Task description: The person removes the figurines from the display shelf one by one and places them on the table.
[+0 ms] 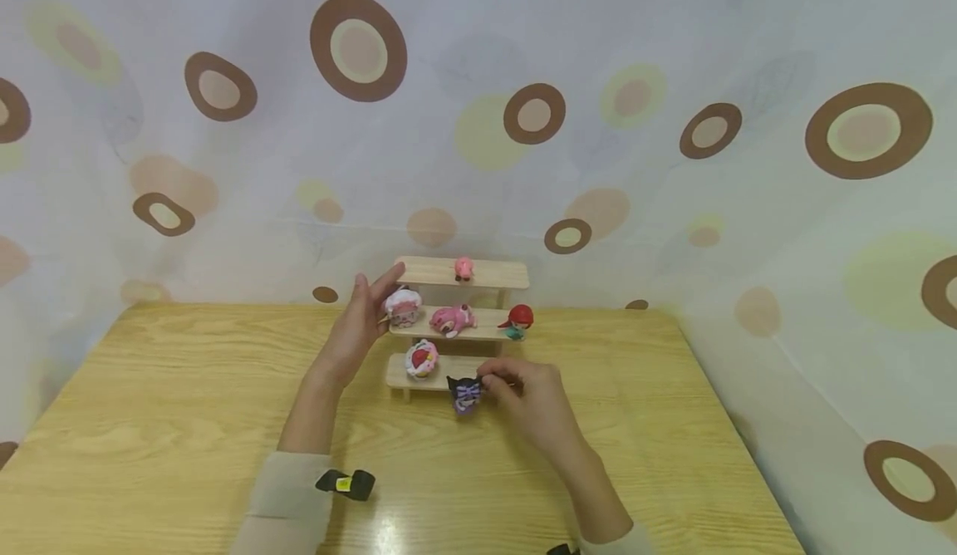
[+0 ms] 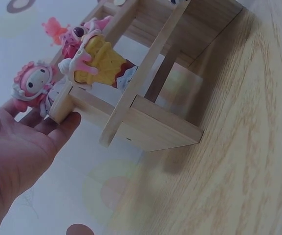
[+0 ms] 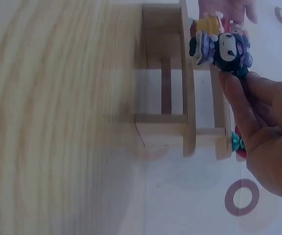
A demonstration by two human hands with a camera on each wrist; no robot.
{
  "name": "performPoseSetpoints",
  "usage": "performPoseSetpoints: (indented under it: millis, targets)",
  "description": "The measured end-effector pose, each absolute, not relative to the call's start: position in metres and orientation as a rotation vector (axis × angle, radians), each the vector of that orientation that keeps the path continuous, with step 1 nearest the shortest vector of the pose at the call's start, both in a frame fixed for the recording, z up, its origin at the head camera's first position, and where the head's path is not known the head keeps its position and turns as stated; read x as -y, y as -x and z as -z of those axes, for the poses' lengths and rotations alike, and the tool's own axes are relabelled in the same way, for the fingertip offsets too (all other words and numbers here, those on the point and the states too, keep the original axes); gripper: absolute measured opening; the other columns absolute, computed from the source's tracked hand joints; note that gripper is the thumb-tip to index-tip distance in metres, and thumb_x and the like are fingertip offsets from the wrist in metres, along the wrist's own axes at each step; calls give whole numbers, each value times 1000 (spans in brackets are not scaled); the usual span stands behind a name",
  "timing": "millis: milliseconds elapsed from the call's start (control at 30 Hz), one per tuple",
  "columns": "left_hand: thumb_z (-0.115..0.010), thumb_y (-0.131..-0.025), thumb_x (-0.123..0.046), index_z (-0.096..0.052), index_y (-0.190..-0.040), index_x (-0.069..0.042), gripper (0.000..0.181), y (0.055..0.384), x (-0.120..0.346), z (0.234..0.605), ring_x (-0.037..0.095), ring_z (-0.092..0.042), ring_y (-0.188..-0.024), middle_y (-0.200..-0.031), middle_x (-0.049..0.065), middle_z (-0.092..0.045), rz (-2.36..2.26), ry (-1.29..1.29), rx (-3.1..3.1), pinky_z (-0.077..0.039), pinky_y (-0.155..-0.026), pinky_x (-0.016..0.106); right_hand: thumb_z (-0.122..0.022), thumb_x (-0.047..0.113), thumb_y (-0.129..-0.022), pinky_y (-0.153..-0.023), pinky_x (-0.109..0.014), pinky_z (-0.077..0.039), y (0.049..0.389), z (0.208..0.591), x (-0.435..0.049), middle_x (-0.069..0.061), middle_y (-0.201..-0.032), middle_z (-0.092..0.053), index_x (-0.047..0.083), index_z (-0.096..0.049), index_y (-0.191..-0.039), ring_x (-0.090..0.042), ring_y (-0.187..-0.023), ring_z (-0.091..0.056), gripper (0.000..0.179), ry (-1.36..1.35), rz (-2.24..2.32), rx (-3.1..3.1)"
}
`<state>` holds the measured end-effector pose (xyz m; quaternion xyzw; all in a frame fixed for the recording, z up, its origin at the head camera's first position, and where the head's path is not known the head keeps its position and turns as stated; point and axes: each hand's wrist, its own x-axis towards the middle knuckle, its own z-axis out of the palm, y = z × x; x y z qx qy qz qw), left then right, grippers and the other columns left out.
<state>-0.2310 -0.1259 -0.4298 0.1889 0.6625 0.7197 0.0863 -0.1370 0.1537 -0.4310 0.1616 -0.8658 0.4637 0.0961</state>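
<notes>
A small black-and-purple figurine point(image 1: 466, 395) with pointed ears is pinched by one ear between the thumb and fingers of my right hand point(image 1: 542, 410), just over the front edge of the lowest tier. In the right wrist view the figurine point(image 3: 226, 49) shows a white face. My left hand point(image 1: 350, 331) rests against the left end of the three-tier wooden shelf point(image 1: 493, 273), its fingers extended. Beside those fingers, a pink figurine with a white hood point(image 2: 33, 85) sits on the middle tier. A yellow cone-shaped figurine point(image 2: 99, 61) with pink-and-white topping stands on the lowest tier.
The middle tier also bears a pink lying figurine point(image 1: 452, 320) and a red-haired figurine point(image 1: 517, 321) at its right end. On the top tier sits a small pink figurine point(image 1: 463, 268). The wooden table point(image 1: 187, 422) meets a patterned wall covering point(image 1: 449, 164) behind the shelf.
</notes>
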Motion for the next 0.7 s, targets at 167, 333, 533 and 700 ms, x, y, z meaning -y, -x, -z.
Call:
performPoseSetpoints:
  millis: [167, 333, 533, 700]
  targets:
    - [-6, -109, -66, -28, -169, -29, 74, 231, 125, 429, 29, -24, -160, -174, 7, -24, -2152, -562, -1970, -19, -127, 61, -73, 1, -99, -81, -23, -61, 129, 430, -136, 2, -98, -78, 10, -79, -103, -13, -94, -74, 12, -480, -1440, 2646]
    - [-7, -109, -67, -28, -169, -29, 74, 232, 123, 429, 26, -24, -160, -175, 3, -23, -2147, -566, -1972, -19, -127, 62, -69, 3, -101, -79, -22, -60, 121, 433, -119, 0, -96, -77, 7, -78, -103, -13, -89, -73, 10, -536, -1472, 2714]
    - [-9, -106, -73, -29, -169, -31, 78, 231, 123, 429, 26, -21, -161, -175, 2, -21, -2146, -555, -1968, -17, -127, 64, -71, 2, -100, -71, -22, -56, 117, 439, -106, 2, -91, -77, 9, -78, -100, -4, -79, -64, 10, -570, -1362, 2769]
    - [-8, -108, -69, -30, -169, -30, 75, 230, 125, 430, 28, -23, -161, -175, 2, -23, -2154, -552, -1968, -19, -127, 64, -74, 0, -97, -69, -21, -55, 116, 441, -101, 1, -89, -76, 8, -77, -97, -2, -77, -63, 9, -588, -1347, 2763]
